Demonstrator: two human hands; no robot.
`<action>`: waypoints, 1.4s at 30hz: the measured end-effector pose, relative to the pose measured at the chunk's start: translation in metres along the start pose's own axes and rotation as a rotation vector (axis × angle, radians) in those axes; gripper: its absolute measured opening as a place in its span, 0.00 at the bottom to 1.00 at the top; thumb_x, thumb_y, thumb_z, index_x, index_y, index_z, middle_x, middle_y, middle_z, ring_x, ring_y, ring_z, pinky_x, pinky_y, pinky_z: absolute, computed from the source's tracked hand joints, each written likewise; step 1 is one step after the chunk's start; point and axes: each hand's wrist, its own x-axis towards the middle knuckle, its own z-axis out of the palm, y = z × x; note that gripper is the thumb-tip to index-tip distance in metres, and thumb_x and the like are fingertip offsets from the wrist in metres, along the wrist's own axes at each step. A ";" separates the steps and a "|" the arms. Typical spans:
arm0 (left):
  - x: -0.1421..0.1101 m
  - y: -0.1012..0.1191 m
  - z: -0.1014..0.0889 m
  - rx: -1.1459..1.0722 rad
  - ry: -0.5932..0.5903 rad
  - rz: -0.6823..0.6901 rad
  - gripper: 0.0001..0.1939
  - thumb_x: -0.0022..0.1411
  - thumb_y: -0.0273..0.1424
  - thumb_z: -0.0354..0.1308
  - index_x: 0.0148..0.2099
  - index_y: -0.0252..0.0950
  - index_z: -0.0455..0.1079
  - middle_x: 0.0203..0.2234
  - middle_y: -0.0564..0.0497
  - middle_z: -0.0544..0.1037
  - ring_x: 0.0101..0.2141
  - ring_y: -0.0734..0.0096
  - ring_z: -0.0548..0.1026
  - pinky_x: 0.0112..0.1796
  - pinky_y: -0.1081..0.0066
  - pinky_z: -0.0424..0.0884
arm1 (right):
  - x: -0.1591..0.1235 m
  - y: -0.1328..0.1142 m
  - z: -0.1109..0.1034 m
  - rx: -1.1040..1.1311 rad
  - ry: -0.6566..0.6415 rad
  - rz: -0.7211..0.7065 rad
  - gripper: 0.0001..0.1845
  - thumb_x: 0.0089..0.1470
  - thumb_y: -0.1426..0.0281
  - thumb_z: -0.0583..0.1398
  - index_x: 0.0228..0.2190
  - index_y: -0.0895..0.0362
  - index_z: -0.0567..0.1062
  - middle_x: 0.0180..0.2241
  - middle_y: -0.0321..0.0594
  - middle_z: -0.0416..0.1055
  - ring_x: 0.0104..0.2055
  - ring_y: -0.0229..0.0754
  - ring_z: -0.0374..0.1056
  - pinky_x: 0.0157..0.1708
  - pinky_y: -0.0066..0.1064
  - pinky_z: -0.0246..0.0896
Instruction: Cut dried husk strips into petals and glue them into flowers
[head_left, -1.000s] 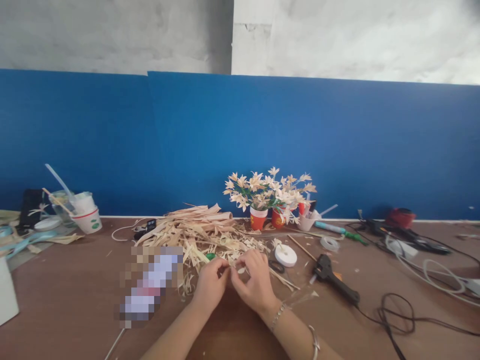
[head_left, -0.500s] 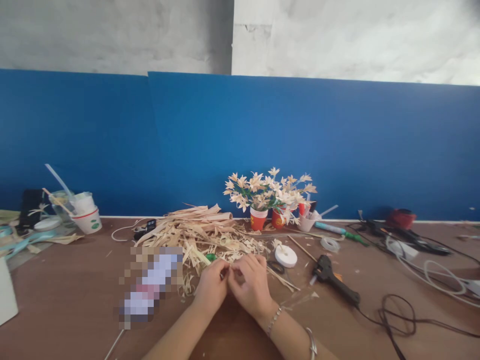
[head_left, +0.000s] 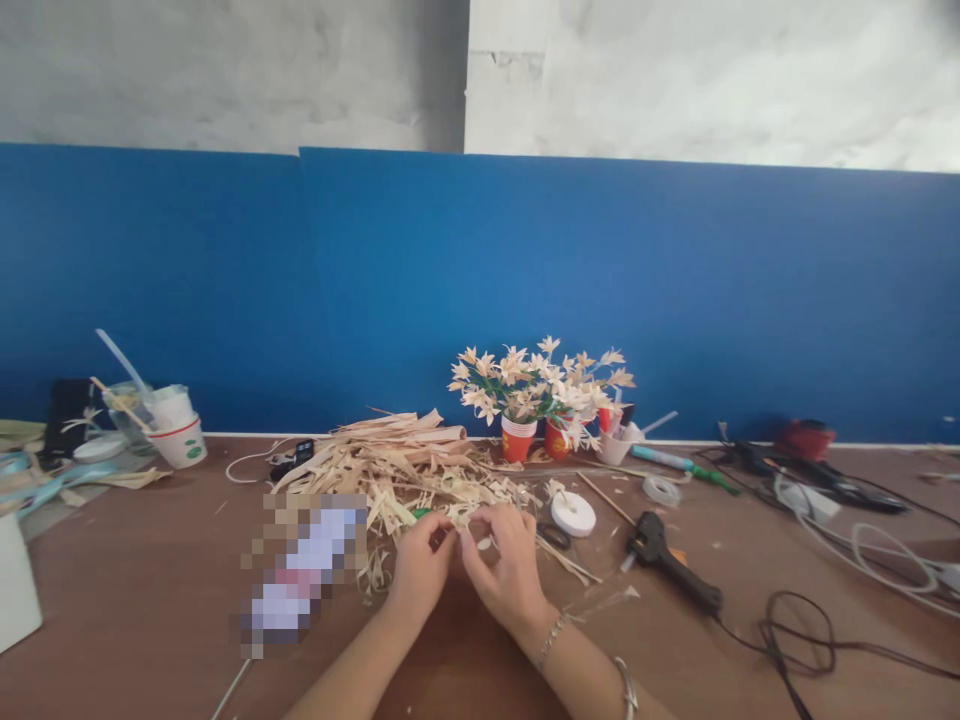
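Grey wall (head_left: 225, 75), unpainted, marked; spans the top of the view.
Blue partition (head_left: 525, 250): full width, below the wall, behind the work.
Brown table (head_left: 150, 590): littered with scraps, cords and tools.
Heap of pale strips (head_left: 397, 455): one, husk-like, loose, just beyond the hands; judged the portion left unworked.
Pale flowers (head_left: 514, 370): many, on green stems, upright in red cups (head_left: 516, 448) against the partition; judged the finished portion.
Left hand (head_left: 421, 560) and right hand (head_left: 508, 560): fingers curled, thumbs and forefingers drawn together, tips meeting or nearly so before the heap. Cannot tell whether either grips anything; any piece there is too small to make out, so its progress is unclear.
Glue gun (head_left: 671, 565): black, lying to the right, apart from both hands.
White roll (head_left: 574, 514): flat, just beyond the right hand.
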 end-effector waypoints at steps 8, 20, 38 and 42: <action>0.002 -0.001 -0.002 -0.037 0.032 -0.024 0.05 0.52 0.30 0.51 0.27 0.36 0.66 0.19 0.55 0.69 0.22 0.72 0.67 0.26 0.74 0.63 | 0.001 0.002 0.005 0.209 -0.085 0.209 0.12 0.54 0.69 0.53 0.21 0.56 0.67 0.21 0.33 0.65 0.26 0.37 0.61 0.30 0.29 0.52; 0.001 0.002 -0.003 -0.117 0.007 0.005 0.05 0.52 0.29 0.52 0.25 0.35 0.65 0.18 0.56 0.68 0.21 0.73 0.67 0.25 0.75 0.63 | 0.000 0.002 0.004 0.327 -0.076 0.221 0.14 0.55 0.68 0.52 0.20 0.56 0.66 0.22 0.34 0.64 0.28 0.37 0.61 0.32 0.28 0.54; 0.005 -0.001 -0.002 -0.310 -0.049 -0.045 0.12 0.51 0.37 0.57 0.25 0.32 0.68 0.40 0.46 0.69 0.20 0.82 0.63 0.22 0.77 0.63 | -0.001 0.011 0.013 0.314 -0.204 0.173 0.07 0.46 0.76 0.55 0.22 0.56 0.72 0.21 0.34 0.69 0.26 0.37 0.63 0.31 0.28 0.57; 0.005 -0.006 0.002 -0.375 -0.052 -0.092 0.12 0.47 0.34 0.60 0.34 0.32 0.71 0.42 0.45 0.69 0.21 0.81 0.64 0.21 0.76 0.64 | -0.001 0.012 0.013 0.261 -0.162 0.156 0.10 0.49 0.74 0.54 0.20 0.57 0.71 0.21 0.35 0.69 0.26 0.38 0.63 0.30 0.28 0.55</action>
